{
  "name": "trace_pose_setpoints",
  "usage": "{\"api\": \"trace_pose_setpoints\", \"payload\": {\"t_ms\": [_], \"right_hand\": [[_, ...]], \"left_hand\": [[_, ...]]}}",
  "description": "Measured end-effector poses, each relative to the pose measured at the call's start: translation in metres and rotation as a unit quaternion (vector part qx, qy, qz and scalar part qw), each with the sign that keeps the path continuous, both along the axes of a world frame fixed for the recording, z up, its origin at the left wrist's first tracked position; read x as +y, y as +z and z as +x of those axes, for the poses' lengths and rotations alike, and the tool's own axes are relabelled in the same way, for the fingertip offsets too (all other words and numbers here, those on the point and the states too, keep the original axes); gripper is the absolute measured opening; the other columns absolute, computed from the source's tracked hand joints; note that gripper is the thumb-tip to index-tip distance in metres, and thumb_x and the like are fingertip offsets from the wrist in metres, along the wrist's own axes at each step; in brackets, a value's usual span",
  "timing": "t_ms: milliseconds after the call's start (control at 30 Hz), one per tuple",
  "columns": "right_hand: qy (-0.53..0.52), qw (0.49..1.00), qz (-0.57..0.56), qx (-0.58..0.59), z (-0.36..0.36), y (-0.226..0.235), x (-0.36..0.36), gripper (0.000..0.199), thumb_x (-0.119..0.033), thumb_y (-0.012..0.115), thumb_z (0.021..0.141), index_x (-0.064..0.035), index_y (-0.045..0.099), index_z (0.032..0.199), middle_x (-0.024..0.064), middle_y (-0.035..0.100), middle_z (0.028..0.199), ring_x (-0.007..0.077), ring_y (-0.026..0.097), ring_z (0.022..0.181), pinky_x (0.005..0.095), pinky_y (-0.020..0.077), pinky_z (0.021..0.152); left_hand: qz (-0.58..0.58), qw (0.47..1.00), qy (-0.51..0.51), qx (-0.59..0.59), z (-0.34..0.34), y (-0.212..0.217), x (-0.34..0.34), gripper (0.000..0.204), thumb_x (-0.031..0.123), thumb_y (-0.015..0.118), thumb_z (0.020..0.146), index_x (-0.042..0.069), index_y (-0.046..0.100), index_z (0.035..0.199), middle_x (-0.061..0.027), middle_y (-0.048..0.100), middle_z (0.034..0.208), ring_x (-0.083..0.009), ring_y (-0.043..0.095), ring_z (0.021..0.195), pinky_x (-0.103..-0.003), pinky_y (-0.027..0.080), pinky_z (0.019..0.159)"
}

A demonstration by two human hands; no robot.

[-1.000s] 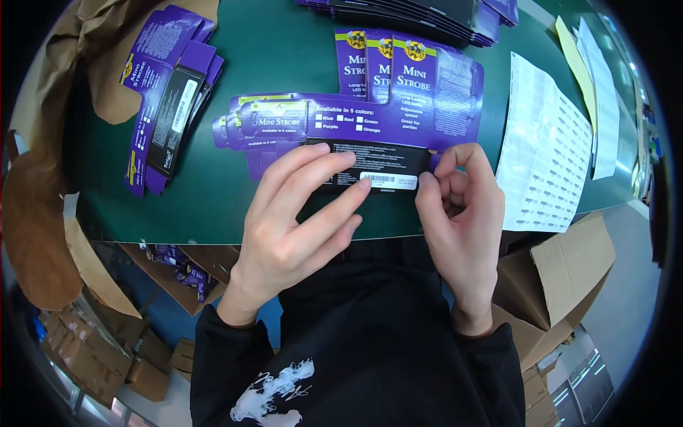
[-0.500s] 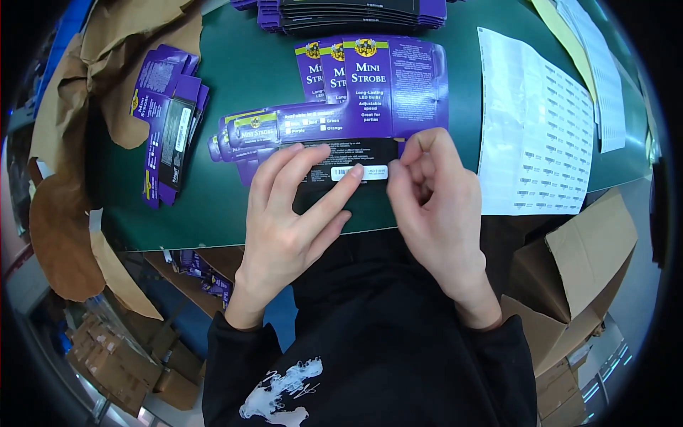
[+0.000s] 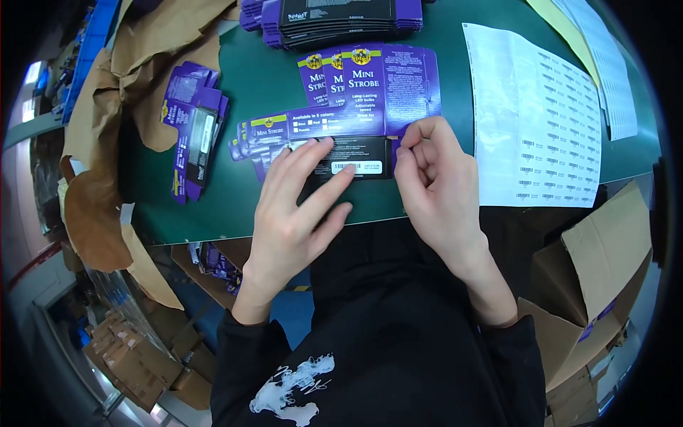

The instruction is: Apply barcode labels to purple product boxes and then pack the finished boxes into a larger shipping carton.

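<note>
A flat, unfolded purple and black cardboard box [image 3: 413,85] lies on top of a few others like it, fanned out in front of me. On its black panel is a white barcode sticker [image 3: 366,168]. My left hand [image 3: 290,206] is open, its fingers spread over the black panel and the index fingertip at the sticker's upper edge. My right hand [image 3: 445,178] is closed in a pinch at the panel's right end, beside the purple flap. Whatever is between its thumb and index finger is hidden.
Behind is a stack of flat boxes [image 3: 338,18]; a smaller pile [image 3: 192,139] lies left beside crumpled brown paper [image 3: 96,171]. A barcode sticker sheet [image 3: 533,135] lies to the right. An open carton [image 3: 605,263] stands below the table's right edge, another box of purple packaging [image 3: 213,267] below left.
The whole view has shifted slightly. My left fingertip stays by the sticker, while my right pinch sits a little higher and farther from the sticker's right end.
</note>
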State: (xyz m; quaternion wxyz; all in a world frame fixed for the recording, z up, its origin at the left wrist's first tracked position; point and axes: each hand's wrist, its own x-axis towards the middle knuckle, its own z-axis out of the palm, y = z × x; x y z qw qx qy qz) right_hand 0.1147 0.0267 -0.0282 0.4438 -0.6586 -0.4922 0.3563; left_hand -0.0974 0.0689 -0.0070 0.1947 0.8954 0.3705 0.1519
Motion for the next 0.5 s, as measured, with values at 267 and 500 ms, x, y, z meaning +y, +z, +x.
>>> {"api": "trace_pose_setpoints", "payload": {"t_ms": [267,500], "right_hand": [[0.016,0.993,0.094,0.075,0.004,-0.008,-0.008,0.011,0.005,0.062,0.094,-0.0013,0.058,0.101,-0.0006,0.053,0.062,0.0058,0.048,0.053,0.0231,0.0338,0.05],[0.018,0.979,0.14,0.149,0.013,-0.009,-0.017,0.009,0.007,0.058,0.095,0.0001,0.058,0.102,-0.0051,0.049,0.063,-0.0013,0.042,0.053,0.0186,0.0282,0.049]], "left_hand": [[0.034,0.997,-0.052,-0.038,0.004,0.019,0.037,0.032,0.007,0.087,0.068,0.004,0.07,0.095,-0.0185,0.056,0.147,-0.0417,0.049,0.14,-0.051,0.042,0.112],[-0.025,0.997,-0.07,0.038,0.011,0.025,0.048,0.042,0.013,0.091,0.067,0.005,0.052,0.081,-0.0185,0.057,0.144,-0.0426,0.05,0.139,-0.052,0.043,0.112]]}}
